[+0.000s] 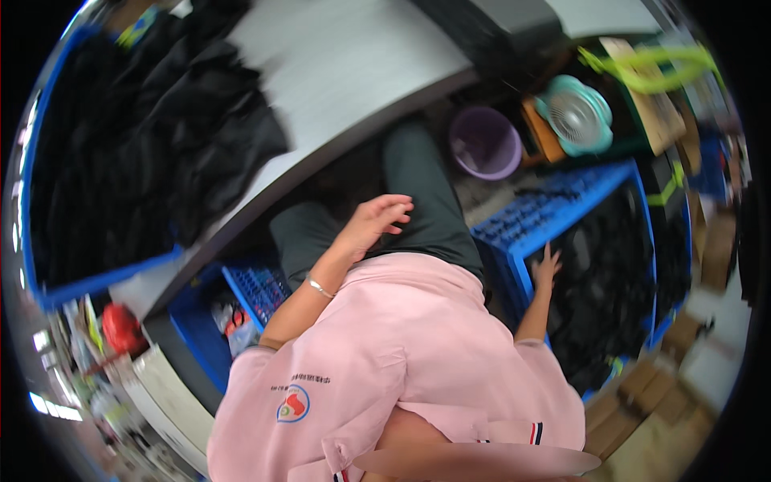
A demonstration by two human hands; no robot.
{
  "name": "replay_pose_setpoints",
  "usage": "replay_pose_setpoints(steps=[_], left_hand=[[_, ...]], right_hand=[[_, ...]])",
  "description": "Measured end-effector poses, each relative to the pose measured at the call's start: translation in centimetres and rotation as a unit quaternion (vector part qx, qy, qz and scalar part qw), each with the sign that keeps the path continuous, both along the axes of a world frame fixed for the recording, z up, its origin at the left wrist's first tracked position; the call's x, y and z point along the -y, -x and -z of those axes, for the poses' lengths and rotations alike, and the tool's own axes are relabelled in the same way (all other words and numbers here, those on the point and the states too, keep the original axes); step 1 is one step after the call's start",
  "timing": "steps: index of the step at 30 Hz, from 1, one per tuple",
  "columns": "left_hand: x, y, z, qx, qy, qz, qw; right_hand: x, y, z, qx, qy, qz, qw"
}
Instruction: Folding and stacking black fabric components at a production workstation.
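We see the two hands well apart. The right hand (547, 267), fingers spread and gripping nothing visible, is at the near rim of a blue plastic crate with perforated walls (554, 210); blur keeps us from telling whether it touches. The left hand (377, 220), loosely curled and seemingly bare, lies left of the crate, over the dark trousers (426, 181). A thin silvery bracelet (320, 287) circles its wrist. The soft black pile (598, 253) is inside the crate. We judge that a hasty reach could knock the fingers on the rim, and a tangled pull could drag extra pieces out. Beyond the crate, a round purple plastic bucket (498, 151) could tip if the crate were shoved.
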State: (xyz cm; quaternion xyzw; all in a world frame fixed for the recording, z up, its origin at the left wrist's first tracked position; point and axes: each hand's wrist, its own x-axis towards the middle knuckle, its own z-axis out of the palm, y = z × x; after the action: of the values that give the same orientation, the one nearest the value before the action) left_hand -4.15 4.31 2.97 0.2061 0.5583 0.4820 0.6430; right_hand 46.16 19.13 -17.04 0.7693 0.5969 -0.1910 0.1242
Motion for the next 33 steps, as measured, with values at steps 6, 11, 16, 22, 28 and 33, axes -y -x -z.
replay_pose_setpoints(steps=[6, 11, 16, 22, 28, 33], left_hand=[[1.5, 1.2, 1.0, -0.013, -0.021, -0.092, 0.995], [1.2, 5.5, -3.1, -0.305, -0.161, -0.353, 0.87], [7.5, 13.8, -6.9, -0.715, -0.049, -0.465, 0.521], [12.2, 21.3, -5.5, -0.718, 0.033, -0.506, 0.477], [10.8, 18.0, -12.6, -0.463, -0.255, -0.611, 0.59], [4.2, 14.6, -10.9, -0.037, -0.343, -0.491, 0.8]], right_hand=[[-3.6, -1.0, 4.0, 0.024, 0.145, -0.049, 0.988], [-2.8, -4.6, 1.1, 0.02, 0.115, 0.001, 0.993], [-2.0, 11.7, -14.3, 0.16, -0.006, -0.084, 0.983], [-2.1, 25.4, -19.7, -0.14, -0.123, -0.373, 0.909], [1.5, 38.4, -23.4, -0.252, -0.201, -0.557, 0.765], [5.5, 44.9, -26.2, -0.577, -0.082, -0.407, 0.703]])
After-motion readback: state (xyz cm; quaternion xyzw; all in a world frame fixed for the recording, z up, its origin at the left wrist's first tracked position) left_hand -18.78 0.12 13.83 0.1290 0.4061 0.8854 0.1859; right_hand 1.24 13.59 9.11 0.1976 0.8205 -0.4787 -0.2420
